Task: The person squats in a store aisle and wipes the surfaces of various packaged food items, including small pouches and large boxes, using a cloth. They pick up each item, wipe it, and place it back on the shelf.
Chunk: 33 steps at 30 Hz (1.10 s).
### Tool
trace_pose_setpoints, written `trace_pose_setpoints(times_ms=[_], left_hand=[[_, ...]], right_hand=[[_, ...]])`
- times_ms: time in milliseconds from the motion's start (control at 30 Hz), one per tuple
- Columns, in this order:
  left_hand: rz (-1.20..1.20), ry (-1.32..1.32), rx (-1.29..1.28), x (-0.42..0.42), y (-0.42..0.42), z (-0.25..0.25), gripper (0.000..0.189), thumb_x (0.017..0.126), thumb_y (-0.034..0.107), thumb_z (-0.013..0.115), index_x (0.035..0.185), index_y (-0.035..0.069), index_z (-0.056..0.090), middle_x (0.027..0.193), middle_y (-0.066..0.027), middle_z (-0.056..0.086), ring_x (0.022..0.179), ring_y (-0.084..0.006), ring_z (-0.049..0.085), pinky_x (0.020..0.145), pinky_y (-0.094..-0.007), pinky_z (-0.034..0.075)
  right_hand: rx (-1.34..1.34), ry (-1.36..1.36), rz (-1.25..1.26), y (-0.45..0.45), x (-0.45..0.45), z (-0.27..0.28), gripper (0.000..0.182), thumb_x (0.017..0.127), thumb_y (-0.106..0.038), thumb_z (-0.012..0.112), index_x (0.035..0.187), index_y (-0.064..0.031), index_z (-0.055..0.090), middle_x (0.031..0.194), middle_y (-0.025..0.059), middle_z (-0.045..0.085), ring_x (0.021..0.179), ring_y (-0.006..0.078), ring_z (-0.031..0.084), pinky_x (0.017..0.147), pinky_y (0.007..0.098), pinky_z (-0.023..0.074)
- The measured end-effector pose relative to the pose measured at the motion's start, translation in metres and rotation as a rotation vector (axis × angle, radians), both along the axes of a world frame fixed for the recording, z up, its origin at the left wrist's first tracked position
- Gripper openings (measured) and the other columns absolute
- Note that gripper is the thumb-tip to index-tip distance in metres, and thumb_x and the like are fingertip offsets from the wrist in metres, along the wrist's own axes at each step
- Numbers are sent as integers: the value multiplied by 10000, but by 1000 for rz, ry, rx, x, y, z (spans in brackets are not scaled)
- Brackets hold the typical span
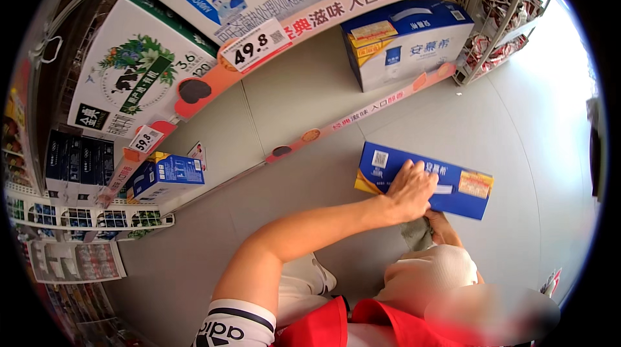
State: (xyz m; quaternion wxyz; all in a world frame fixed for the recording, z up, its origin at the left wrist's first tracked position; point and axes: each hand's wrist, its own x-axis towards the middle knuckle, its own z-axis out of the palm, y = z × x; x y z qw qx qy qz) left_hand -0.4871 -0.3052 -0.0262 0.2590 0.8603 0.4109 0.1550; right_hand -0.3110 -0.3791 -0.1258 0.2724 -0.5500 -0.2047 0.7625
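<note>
My left hand (pixel 412 190) grips the top of a blue drinks carton (pixel 471 208), its fingers curled at the white carry strap (pixel 444 189). The carton has yellow corners and a printed code on top. I see it from above, over the grey tiled floor, and cannot tell whether it touches the floor. Partly hidden below the left hand, my right hand (pixel 439 228) holds a grey-green cloth (pixel 416 234) close against the carton's near side. My right knee (pixel 432 267), in light ribbed trousers, is just below that arm.
Shelving with a curved pink price strip (pixel 310 19) runs along the left and top. A blue and white carton (pixel 407 46) stands on its lower level, a smaller-looking blue carton (pixel 170 177) farther left. A wire rack (pixel 504 21) of packets stands upper right.
</note>
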Motion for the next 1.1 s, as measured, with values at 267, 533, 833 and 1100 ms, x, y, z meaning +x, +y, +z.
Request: trace_pose_setpoints(times_ms=[267, 533, 833, 1100], left_hand=[[142, -233, -123, -22, -51, 5, 326, 740, 218, 767, 589, 108, 500, 591, -53, 535, 665, -255, 543, 756, -389, 366], [303, -354, 164, -66, -70, 75, 397, 729, 155, 782, 539, 123, 436, 505, -32, 449, 518, -233, 458, 635, -364, 348], [502, -217, 696, -160, -52, 135, 536, 637, 98, 870, 496, 159, 357, 471, 11, 350, 437, -185, 327, 547, -334, 262], [640, -117, 866, -236, -34, 102, 596, 649, 54, 874, 516, 147, 300, 474, 11, 311, 455, -185, 317, 563, -324, 295]], right_hand=[[21, 4, 183, -11, -9, 29, 577, 917, -329, 684, 1374, -44, 475, 1258, 129, 611, 1084, 233, 620, 929, 397, 530], [176, 49, 567, 14, -48, 72, 485, 924, -295, 673, 1325, -64, 526, 1240, 105, 623, 1081, 209, 621, 920, 384, 535], [548, 320, 768, 107, -189, 108, 386, 932, -256, 661, 1270, -87, 584, 1220, 77, 636, 1079, 182, 623, 911, 369, 540], [290, 485, 518, 114, -311, 120, 242, 928, -202, 660, 1153, -116, 669, 1133, 28, 673, 997, 137, 637, 877, 337, 545]])
